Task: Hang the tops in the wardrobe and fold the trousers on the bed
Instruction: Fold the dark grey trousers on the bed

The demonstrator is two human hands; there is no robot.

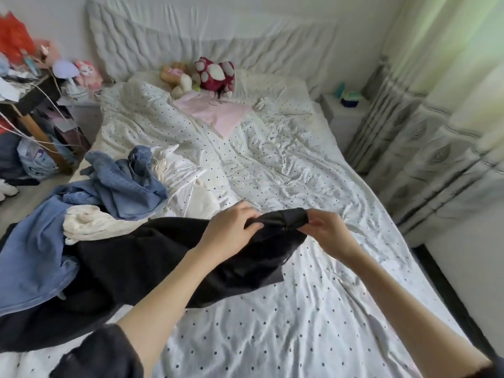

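Both the left hand point(230, 227) and right hand point(326, 231) pinch the black garment point(152, 257) (top or trousers, unclear) near the bed point(313, 309)'s left edge, so its trailing bulk may drag the denim pile point(117, 186) askew.

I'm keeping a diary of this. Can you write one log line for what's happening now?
left hand: grips black garment | right hand: pinches its edge | garment: partly lifted off bed | denim pile: untouched
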